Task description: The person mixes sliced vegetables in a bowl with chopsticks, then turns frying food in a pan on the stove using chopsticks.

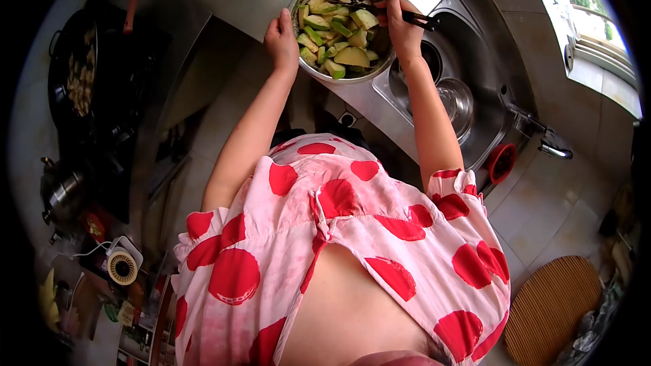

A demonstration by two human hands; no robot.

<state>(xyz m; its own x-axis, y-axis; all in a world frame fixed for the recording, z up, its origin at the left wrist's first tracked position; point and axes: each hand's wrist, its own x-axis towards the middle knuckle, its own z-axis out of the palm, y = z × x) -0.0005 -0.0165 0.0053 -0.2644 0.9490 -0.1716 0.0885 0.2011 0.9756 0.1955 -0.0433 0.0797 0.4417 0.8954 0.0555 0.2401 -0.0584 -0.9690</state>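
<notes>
In front of me is a round metal bowl (pixel 371 76), tilted to show cut green vegetable pieces (pixel 339 34) with pale flesh inside. My left hand (pixel 280 42) is closed on the bowl's left rim. At the right rim, my right hand (pixel 405 30) grips the bowl together with a long black utensil (pixel 422 20). The utensil's thin end lies over the pieces, and its other end sticks out to the right past my hand. Its exact kind is hard to make out. The fingertips of my right hand are partly hidden.
A steel sink (pixel 478 61) lies to the right, with a clear glass bowl (pixel 456 103) in it and a faucet (pixel 555 149) beside it. On the left, a black wok (pixel 80 74) holds browned pieces. A metal pot (pixel 66 190) stands nearer. A round brown mat (pixel 556 308) is at lower right.
</notes>
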